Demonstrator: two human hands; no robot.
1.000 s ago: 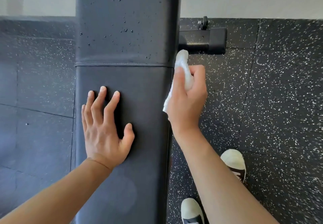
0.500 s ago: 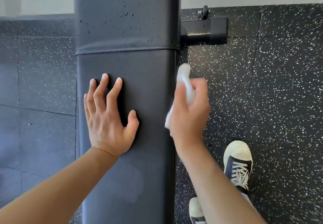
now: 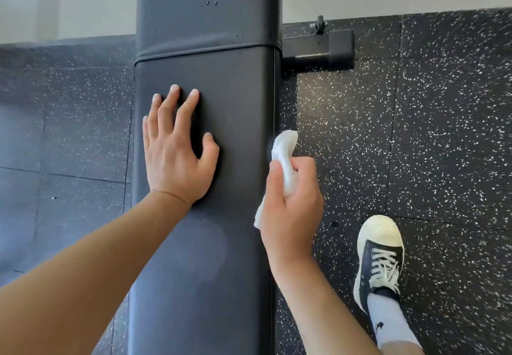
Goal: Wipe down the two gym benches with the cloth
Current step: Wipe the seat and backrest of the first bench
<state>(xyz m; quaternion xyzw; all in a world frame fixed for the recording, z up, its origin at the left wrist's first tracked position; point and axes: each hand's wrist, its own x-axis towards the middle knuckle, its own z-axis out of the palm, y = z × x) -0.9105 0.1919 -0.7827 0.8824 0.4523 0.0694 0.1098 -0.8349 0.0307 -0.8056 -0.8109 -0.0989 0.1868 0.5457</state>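
Observation:
A long black padded gym bench (image 3: 221, 257) runs up the middle of the view, with a seam across it near the top and a few droplets beyond the seam. My left hand (image 3: 177, 155) lies flat on the pad, fingers spread and straight. My right hand (image 3: 291, 205) grips a crumpled white cloth (image 3: 285, 149) against the bench's right side edge. The cloth sticks out above and below my fist. Only one bench is in view.
The bench's black metal foot bar (image 3: 318, 50) with a small wheel juts out to the right near the wall. Speckled black rubber floor tiles (image 3: 415, 147) lie on both sides. My black-and-white sneaker (image 3: 379, 260) stands to the right of the bench.
My right hand with the cloth has slid down along the bench's right edge toward me. My left hand stays flat on the pad. My foot has stepped forward on the right.

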